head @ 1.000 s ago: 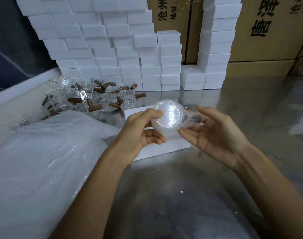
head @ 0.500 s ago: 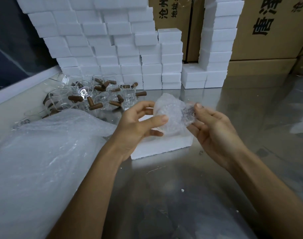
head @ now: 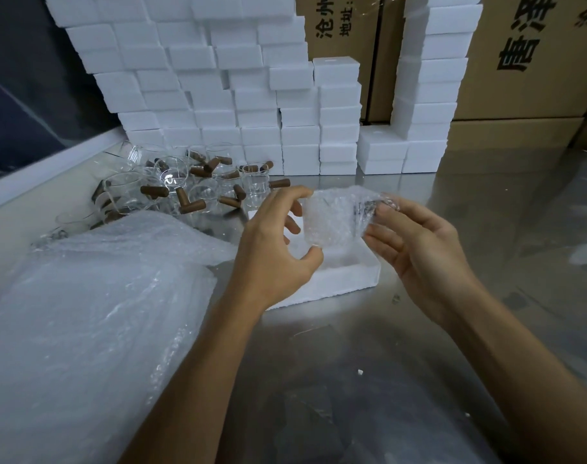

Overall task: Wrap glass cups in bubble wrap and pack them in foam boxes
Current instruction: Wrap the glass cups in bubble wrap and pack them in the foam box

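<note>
Nearest on the grey metal counter [head: 335,396] lies a loose heap of clear bubble wrap sheets [head: 84,313], off to the left of both forearms. Above the counter's middle, the left hand [head: 275,252] and the right hand [head: 419,249] hold between them a glass cup bundled in bubble wrap [head: 335,219]. The left hand's thumb and fingers are curled against the bundle's left end, thumb at its lower edge; the right hand pinches the gathered wrap at the bundle's right end, where a darker part shows through, likely the cup's handle, though the wrap blurs it.

The bundle's long axis runs left to right, from one hand to the other, and both hands are about equally near it. It hangs directly over an open white foam box [head: 339,279] that rests on the counter just beyond the left hand. The coming move looks to be a short drop into that cavity, which is partly hidden by the hands, so how the bundle lines up with it cannot be judged.

Farther back on the left stands a cluster of clear glass cups with brown wooden handles [head: 185,189], unwrapped. Behind them rises a wall of stacked white foam boxes [head: 235,95], with brown cardboard cartons [head: 519,78] at the far right.
</note>
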`<control>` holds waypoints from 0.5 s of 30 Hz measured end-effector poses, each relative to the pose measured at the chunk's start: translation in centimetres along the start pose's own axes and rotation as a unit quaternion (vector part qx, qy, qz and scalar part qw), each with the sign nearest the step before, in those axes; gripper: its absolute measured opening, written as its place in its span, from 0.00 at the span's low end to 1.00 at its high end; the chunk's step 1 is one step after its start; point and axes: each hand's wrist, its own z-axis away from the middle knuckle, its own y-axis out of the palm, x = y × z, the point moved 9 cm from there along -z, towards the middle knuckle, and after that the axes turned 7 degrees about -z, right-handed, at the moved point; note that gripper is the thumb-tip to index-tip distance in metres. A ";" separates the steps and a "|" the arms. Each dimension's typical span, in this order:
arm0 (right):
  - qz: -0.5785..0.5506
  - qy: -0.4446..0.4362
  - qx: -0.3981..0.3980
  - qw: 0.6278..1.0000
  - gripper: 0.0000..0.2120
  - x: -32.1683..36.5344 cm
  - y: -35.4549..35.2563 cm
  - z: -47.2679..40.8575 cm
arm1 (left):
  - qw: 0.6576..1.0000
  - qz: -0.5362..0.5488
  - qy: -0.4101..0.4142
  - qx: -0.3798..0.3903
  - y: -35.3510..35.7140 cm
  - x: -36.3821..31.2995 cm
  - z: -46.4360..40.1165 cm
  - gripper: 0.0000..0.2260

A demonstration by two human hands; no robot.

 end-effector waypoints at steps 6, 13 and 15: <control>0.096 -0.027 0.057 0.993 0.04 0.5 2.6 -1.8 | 0.996 -0.003 -0.071 0.045 0.3 2.9 -0.1 0.38; 0.188 -0.032 0.109 0.976 0.06 -0.7 4.3 -3.4 | 0.973 0.072 -0.213 0.046 0.5 5.5 0.6 0.28; 0.222 -0.027 0.129 0.966 0.07 -1.1 4.8 -3.7 | 0.971 0.034 -0.233 0.040 0.6 6.1 0.9 0.27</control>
